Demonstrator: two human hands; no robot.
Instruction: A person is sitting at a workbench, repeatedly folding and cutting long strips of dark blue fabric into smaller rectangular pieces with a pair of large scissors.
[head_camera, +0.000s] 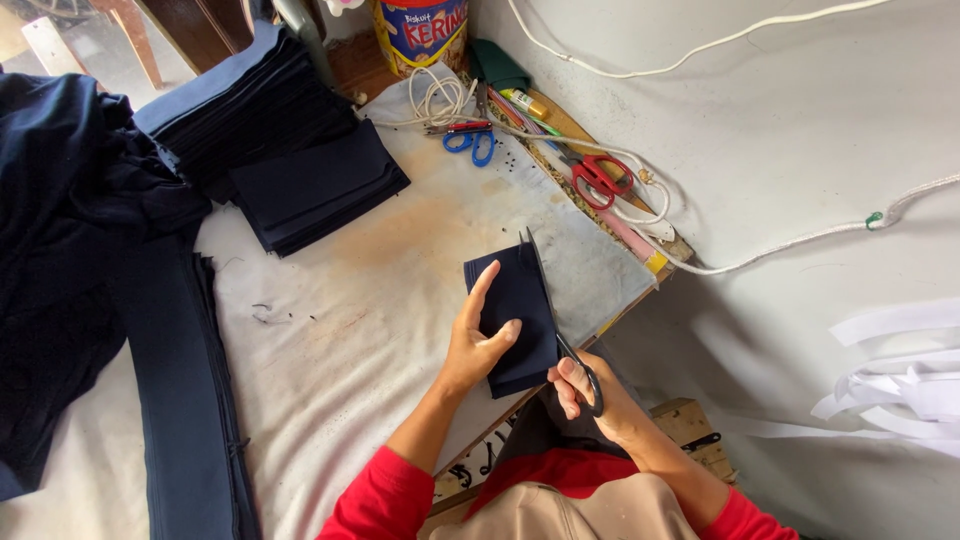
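A folded stack of dark navy fabric pieces lies near the table's right edge. My left hand presses flat on it, index finger stretched toward its left edge. In my right hand are black-handled scissors, whose blades run up along the stack's right side to a tip past its top corner. Both sleeves are red.
A tall pile of cut navy pieces and a lower pile sit at the back. Loose navy cloth covers the left. Blue scissors, red scissors, a white cord and a tin line the back right edge.
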